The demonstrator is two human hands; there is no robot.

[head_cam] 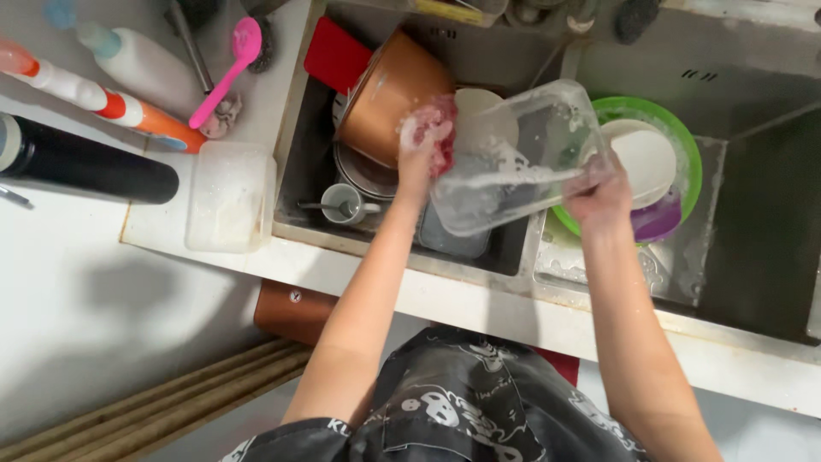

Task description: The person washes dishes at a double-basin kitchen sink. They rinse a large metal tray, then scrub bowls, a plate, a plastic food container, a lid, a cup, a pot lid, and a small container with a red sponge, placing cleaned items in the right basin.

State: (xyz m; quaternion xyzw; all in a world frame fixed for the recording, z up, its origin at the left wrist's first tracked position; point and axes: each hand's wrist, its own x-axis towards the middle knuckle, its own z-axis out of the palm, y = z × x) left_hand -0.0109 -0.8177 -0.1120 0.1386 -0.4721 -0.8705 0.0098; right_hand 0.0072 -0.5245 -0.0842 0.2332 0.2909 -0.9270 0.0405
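My right hand [600,192] grips the right edge of a clear plastic container [522,150], held tilted over the sink and streaked with soap suds. My left hand [419,154] holds a soapy pink sponge [438,128] against the container's left end. Under the container stand a copper-coloured pot [389,90] and stacked plates.
The left sink basin [295,162] holds a small grey cup with a spoon [344,204] and a red board [335,53]. A green bowl [676,128] with a white plate and purple dish sits to the right. On the counter lie a clear lid [231,197], bottles, a black flask [85,162] and a pink spoon [227,73].
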